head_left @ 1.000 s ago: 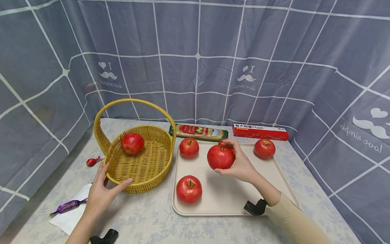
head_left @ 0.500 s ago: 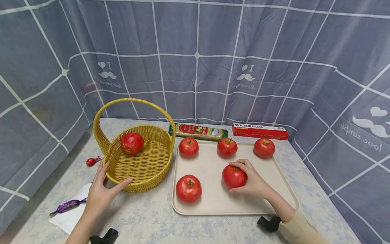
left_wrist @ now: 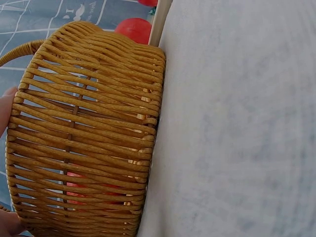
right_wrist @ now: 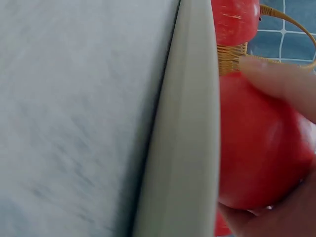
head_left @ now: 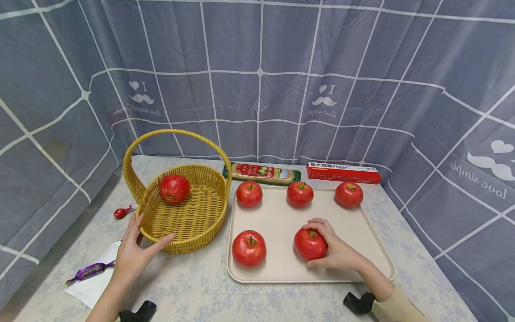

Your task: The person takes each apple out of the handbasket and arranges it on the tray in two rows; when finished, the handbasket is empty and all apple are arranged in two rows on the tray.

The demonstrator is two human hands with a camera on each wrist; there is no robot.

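My right hand (head_left: 335,250) grips a red apple (head_left: 309,245) on the beige tray (head_left: 277,273), thumb in front and fingers over the top. In the right wrist view that apple (right_wrist: 261,143) sits low behind the tray rim (right_wrist: 182,148), with the thumb across it. My left hand (head_left: 132,252) is spread at the near left of the yellow wicker basket (head_left: 193,243), its thumb and fingers touching the rim. One apple (head_left: 175,189) lies inside the basket. Other apples stand on the tray: a near-left one (head_left: 249,248) and a back row, including a middle one (head_left: 299,194).
Behind the tray lie a green-ended pasta packet (head_left: 263,173) and a red pasta box (head_left: 344,173). Left of the basket are a red lollipop (head_left: 122,212) and a purple wrapped candy (head_left: 90,271) on a white napkin (head_left: 94,290). A grey-blue curtain (head_left: 237,98) encloses the table.
My right hand has lowered its apple from above the tray to the near right of it, uncovering the back-middle apple. My left hand and the basket have stayed in place.
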